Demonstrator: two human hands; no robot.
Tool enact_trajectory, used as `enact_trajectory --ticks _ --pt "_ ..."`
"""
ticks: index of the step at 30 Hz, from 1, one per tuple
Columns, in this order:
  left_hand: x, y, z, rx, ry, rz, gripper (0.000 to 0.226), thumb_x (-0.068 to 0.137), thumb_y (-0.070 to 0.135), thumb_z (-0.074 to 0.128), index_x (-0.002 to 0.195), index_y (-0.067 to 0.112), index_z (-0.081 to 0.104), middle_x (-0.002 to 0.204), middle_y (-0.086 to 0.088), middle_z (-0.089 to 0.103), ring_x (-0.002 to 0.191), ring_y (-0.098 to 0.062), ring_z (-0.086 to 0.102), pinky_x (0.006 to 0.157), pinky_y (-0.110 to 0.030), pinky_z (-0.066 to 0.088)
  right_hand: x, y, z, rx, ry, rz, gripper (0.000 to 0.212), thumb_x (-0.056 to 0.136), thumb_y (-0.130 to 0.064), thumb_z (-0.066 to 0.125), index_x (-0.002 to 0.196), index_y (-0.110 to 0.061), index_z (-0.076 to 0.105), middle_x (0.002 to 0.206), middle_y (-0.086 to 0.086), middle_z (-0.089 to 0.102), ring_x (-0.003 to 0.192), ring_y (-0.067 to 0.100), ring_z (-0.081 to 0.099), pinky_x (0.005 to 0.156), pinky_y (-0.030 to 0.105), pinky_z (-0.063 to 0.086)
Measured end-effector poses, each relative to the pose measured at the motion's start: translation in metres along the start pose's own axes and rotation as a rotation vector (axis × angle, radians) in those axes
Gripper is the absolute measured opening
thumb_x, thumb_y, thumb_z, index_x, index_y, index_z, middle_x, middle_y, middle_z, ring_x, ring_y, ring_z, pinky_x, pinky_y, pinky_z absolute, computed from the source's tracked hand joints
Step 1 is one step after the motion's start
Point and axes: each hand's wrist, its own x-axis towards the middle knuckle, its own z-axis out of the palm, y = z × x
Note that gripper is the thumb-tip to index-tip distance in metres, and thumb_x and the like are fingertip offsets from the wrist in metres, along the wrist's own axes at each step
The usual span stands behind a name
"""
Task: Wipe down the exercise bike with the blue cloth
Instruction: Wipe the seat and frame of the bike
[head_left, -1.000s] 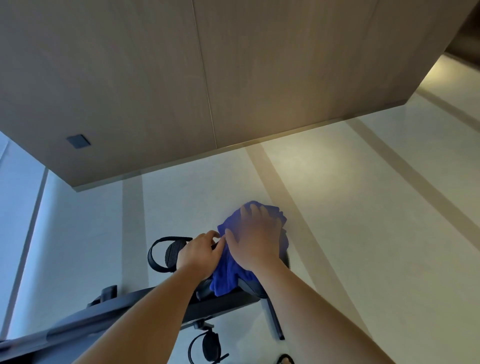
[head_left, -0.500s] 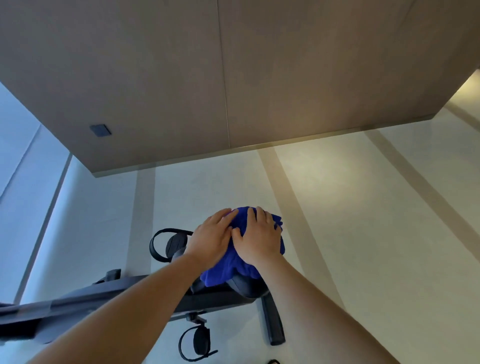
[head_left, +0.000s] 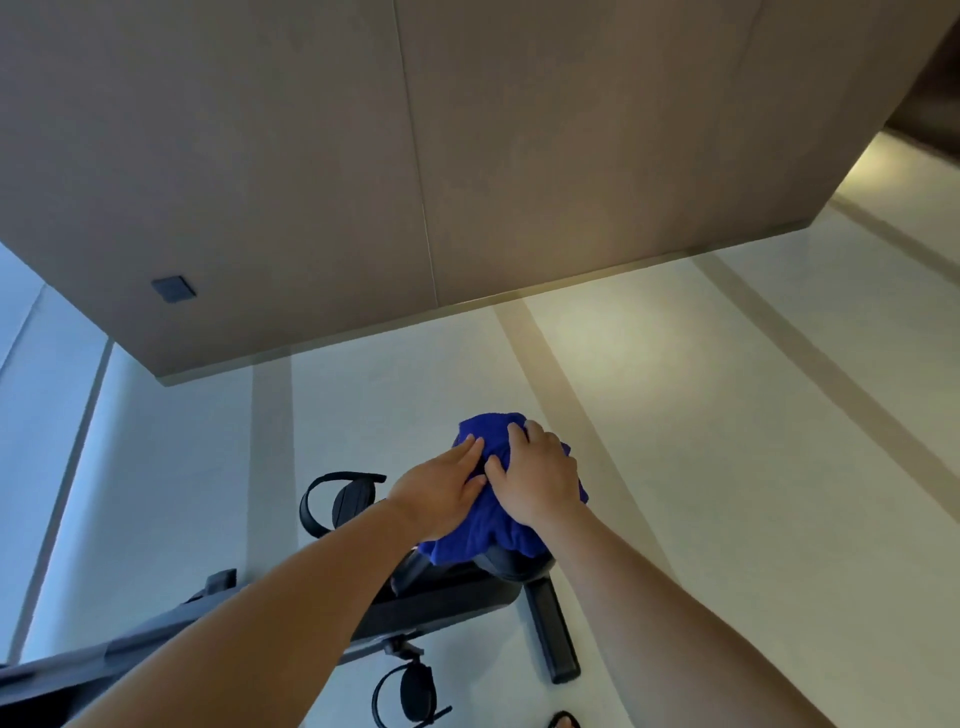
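Note:
A blue cloth (head_left: 485, 525) is bunched over the top of the dark exercise bike (head_left: 441, 597), covering its saddle end. My left hand (head_left: 441, 493) presses flat on the cloth's left side with its fingers stretched forward. My right hand (head_left: 540, 478) lies on the cloth beside it, fingers curled over the top. The two hands touch at the thumbs. The bike's frame runs down to the lower left, partly hidden by my left forearm. One strapped pedal (head_left: 343, 501) shows left of the hands and another pedal (head_left: 413, 693) below the frame.
A brown panelled wall (head_left: 363, 156) with a small dark square plate (head_left: 173, 288) rises behind the bike. The pale floor (head_left: 675, 415) with tan stripes spreads to the right. The bike's rear foot bar (head_left: 556, 629) rests on the floor. A sandal tip (head_left: 563, 721) shows at the bottom edge.
My left hand has moved from beside the cloth onto it, next to the right hand. Both hands have pushed the cloth slightly forward over the bike's top.

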Motion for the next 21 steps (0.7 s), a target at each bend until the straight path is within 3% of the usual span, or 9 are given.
enact_trajectory --ticks 9,13,21 --pt "-0.022 -0.006 0.001 0.236 -0.059 0.188 0.057 0.099 0.039 0.026 0.149 0.022 0.004 0.158 0.005 0.004 0.144 -0.015 0.011 0.115 -0.035 0.022 -0.053 -0.02 0.024 -0.087 0.114 0.215 0.06 0.094 -0.051 0.026 0.139 -0.012 0.031 0.145 0.009 0.034 0.131 0.029 0.032 0.1 0.052 0.036" --pt "-0.028 -0.004 0.011 0.317 -0.06 0.271 0.056 0.1 0.036 0.024 0.149 0.021 0.0 0.158 0.005 0.003 0.145 -0.017 0.006 0.117 -0.036 0.017 -0.074 -0.024 0.042 -0.056 0.174 0.309 0.063 0.096 -0.051 0.025 0.144 -0.011 0.023 0.152 0.009 0.025 0.137 0.03 0.025 0.104 0.049 0.032" --pt "-0.023 -0.003 0.02 0.509 -0.04 0.279 0.057 0.1 0.035 0.019 0.147 0.021 -0.01 0.157 0.008 -0.01 0.144 -0.014 -0.011 0.115 -0.047 0.003 -0.067 -0.026 0.056 0.017 0.186 0.411 0.057 0.099 -0.043 0.024 0.147 -0.015 0.013 0.156 0.006 0.016 0.142 0.026 0.016 0.108 0.049 0.026"
